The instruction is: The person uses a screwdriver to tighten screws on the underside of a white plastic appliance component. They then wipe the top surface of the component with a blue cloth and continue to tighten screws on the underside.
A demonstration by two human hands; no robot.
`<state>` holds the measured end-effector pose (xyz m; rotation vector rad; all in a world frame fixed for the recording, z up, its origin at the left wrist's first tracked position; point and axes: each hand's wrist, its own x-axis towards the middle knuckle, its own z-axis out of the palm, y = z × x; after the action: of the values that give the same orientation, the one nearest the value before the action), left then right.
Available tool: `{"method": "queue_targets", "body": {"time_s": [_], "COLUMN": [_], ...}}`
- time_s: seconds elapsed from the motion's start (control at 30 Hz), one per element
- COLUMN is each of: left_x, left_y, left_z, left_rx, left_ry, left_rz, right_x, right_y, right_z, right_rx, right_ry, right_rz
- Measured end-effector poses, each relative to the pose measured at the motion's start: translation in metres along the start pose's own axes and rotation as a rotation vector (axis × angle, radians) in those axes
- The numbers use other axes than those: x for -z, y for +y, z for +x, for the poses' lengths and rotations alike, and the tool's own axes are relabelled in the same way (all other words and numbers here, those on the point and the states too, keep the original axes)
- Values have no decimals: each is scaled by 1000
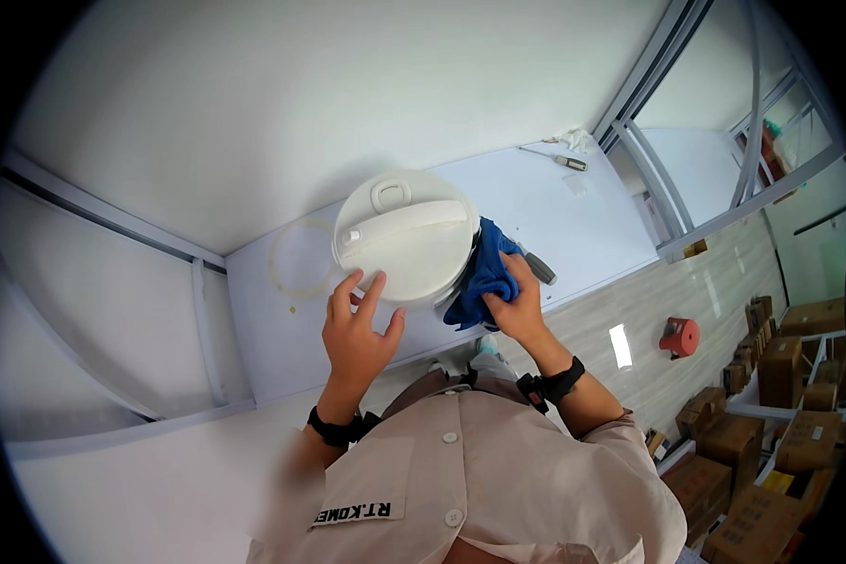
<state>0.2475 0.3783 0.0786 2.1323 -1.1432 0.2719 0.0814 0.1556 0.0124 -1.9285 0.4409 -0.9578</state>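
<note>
A round white lid [406, 235] with a bar handle across its top stands on a white table [573, 221]. My left hand [357, 324] rests on the lid's near rim with fingers spread. My right hand [514, 303] grips a bunched blue cloth [482, 273] pressed against the lid's right side. Both wrists wear black bands.
A thin pale ring [299, 258] lies flat left of the lid. A grey-handled tool [540, 269] sits behind the cloth. A small tool [570, 163] and crumpled white paper [578, 140] lie at the far end. A red stool [681, 336] and several cardboard boxes [785, 367] stand on the floor, right.
</note>
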Motion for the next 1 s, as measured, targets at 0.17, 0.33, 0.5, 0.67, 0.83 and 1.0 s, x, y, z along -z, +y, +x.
{"method": "queue_targets", "body": {"time_s": [0.17,0.33,0.5,0.67,0.83,1.0], "left_x": [-8,-23,-57,-109,-176,-215], "left_y": [10,39,85,146,199,230], "left_z": [9,23,46,64,72,69], "left_rx": [-121,-205,-305,-288,-166,-38], "left_ry": [133,131,101,70,0,-94], "left_rz": [-53,-220,-278,-285,-332,-224], "right_x": [17,63,131,216,287,305], "right_y": [-18,-28,-24,-12,48,132], "right_z": [12,26,36,43,52,68], "right_rx": [102,159,158,-14,-165,-199], "right_ry": [-43,-97,-21,65,89,-85], "right_rz": [26,-122,-259,-568,-900,-971]}}
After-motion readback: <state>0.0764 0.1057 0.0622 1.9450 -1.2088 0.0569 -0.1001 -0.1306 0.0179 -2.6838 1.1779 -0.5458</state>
